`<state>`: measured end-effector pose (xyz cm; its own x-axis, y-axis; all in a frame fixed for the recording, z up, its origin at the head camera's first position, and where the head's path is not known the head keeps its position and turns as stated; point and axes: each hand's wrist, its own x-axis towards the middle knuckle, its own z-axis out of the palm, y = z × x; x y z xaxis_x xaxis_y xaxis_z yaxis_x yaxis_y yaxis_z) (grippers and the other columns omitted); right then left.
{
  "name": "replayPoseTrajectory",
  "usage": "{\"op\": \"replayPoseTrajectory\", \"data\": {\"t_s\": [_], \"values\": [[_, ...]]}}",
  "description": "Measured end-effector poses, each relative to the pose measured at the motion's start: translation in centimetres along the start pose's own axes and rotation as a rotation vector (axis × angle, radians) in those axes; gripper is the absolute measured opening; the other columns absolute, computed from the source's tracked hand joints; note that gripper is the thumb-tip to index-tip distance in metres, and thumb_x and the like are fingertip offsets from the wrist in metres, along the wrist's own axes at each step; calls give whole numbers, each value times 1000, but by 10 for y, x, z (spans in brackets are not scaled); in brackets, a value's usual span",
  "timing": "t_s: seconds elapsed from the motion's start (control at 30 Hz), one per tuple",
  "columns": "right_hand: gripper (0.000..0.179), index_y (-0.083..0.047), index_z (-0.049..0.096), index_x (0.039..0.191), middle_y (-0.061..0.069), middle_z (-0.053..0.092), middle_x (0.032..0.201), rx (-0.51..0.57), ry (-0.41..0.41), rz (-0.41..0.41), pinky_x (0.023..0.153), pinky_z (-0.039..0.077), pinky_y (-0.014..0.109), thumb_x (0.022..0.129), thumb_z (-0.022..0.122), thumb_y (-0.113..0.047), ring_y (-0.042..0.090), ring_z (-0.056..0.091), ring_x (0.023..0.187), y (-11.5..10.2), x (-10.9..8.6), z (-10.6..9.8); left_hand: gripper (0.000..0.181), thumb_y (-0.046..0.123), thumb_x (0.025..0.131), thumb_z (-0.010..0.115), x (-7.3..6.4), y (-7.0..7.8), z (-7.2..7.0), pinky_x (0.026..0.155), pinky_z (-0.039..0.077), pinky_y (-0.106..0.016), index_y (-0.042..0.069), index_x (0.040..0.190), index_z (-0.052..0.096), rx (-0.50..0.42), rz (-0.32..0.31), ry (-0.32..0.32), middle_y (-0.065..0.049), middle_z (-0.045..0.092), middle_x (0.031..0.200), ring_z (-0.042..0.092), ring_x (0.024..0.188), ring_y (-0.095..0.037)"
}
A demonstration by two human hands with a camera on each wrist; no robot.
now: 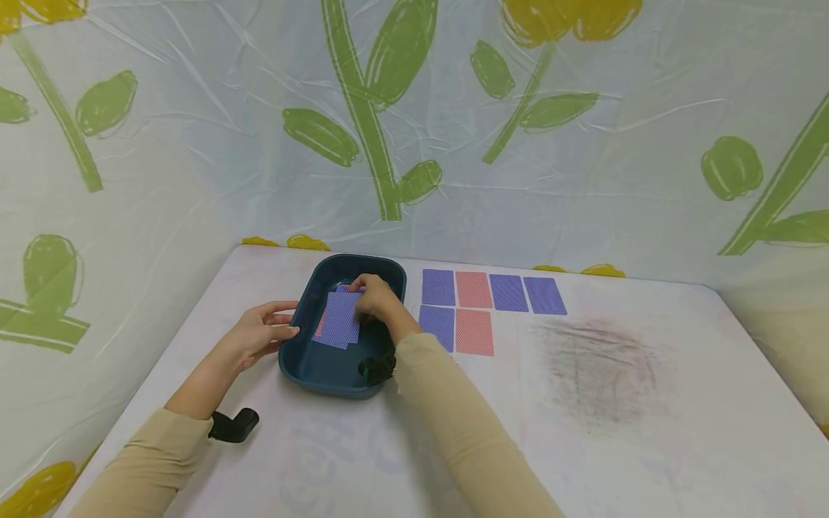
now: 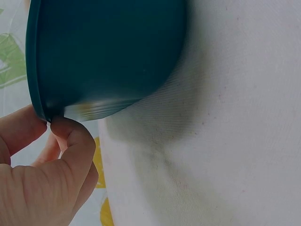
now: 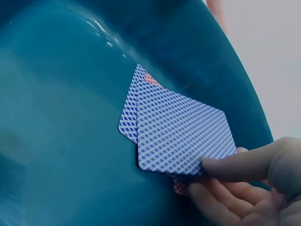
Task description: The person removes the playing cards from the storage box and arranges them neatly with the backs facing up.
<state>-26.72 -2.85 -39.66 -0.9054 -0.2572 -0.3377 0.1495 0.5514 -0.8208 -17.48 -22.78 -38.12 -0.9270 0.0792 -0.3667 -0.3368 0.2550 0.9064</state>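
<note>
A dark teal tub [image 1: 317, 370] stands on the table with a few playing cards inside, backs up. My left hand [image 1: 259, 332] pinches the tub's rim [image 2: 34, 70] between thumb and fingers at its left side. Reaching into the tub, my right hand [image 1: 378, 298] pinches a blue-backed playing card [image 3: 183, 134] by its edge, thumb on top and fingers beneath. Under that card show another blue-backed card [image 3: 128, 117] and bits of a red-backed card [image 3: 180, 186].
Right of the tub, blue-backed and red-backed cards lie in two rows, among them a blue card [image 1: 438, 288] and a red card [image 1: 475, 332]. A dark smudge [image 1: 602, 374] marks the white table cloth [image 1: 706, 432]. A flower-print sheet [image 1: 246, 173] hangs behind.
</note>
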Motion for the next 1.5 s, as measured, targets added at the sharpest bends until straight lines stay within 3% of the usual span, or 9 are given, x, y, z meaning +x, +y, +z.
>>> {"op": "replayPoseTrajectory", "data": {"t_s": [0.1, 0.23, 0.37, 0.53, 0.83, 1.17, 1.5], "values": [[42, -4, 59, 107, 16, 52, 116, 114, 2, 20, 60, 54, 37, 73, 62, 20, 24, 58, 63, -1, -1, -3, 61, 4, 90, 59, -1, 1, 0, 78, 48, -26, 1, 144, 30, -1, 0, 0, -22, 39, 129, 51, 93, -16], [42, -1, 58, 109, 17, 53, 100, 237, -12, 23, 68, 54, 43, 74, 57, 23, 24, 55, 61, -1, -2, -7, 62, 5, 89, 61, 0, -1, -1, 78, 48, -27, 0, 143, 32, -15, 17, -7, -23, 40, 126, 52, 92, -17], [41, -1, 59, 111, 13, 52, 89, 306, -24, 36, 65, 53, 39, 77, 54, 22, 21, 53, 62, -2, -3, -10, 63, 7, 86, 66, -1, -3, -3, 77, 48, -27, 0, 141, 35, -32, 35, -19, -22, 43, 121, 53, 90, -18], [42, -2, 60, 113, 9, 52, 83, 342, -52, 29, 57, 50, 31, 79, 54, 20, 19, 53, 64, -5, -6, -14, 61, 4, 88, 62, -1, -3, -2, 81, 48, -28, 0, 142, 33, -21, 20, -9, -24, 41, 126, 54, 93, -18], [44, -4, 59, 121, 7, 52, 83, 365, -115, -15, 59, 51, 30, 82, 56, 17, 17, 54, 65, -11, -14, -25, 60, 3, 90, 59, 1, -4, 0, 80, 48, -29, 0, 143, 31, -9, 1, 9, -24, 40, 130, 55, 93, -16], [45, -3, 56, 126, 7, 50, 83, 408, -167, -27, 76, 51, 38, 84, 56, 14, 17, 54, 67, -14, -22, -38, 60, 3, 90, 59, 0, -3, -1, 79, 48, -27, 0, 143, 31, -4, 5, 9, -24, 40, 130, 53, 93, -16], [47, -2, 53, 129, 7, 51, 85, 437, -172, -63, 62, 51, 26, 85, 54, 14, 15, 55, 70, -10, -30, -53, 60, 4, 90, 59, 1, -3, 0, 81, 48, -29, 1, 143, 31, -2, -5, 14, -24, 39, 131, 49, 102, -23]]}}
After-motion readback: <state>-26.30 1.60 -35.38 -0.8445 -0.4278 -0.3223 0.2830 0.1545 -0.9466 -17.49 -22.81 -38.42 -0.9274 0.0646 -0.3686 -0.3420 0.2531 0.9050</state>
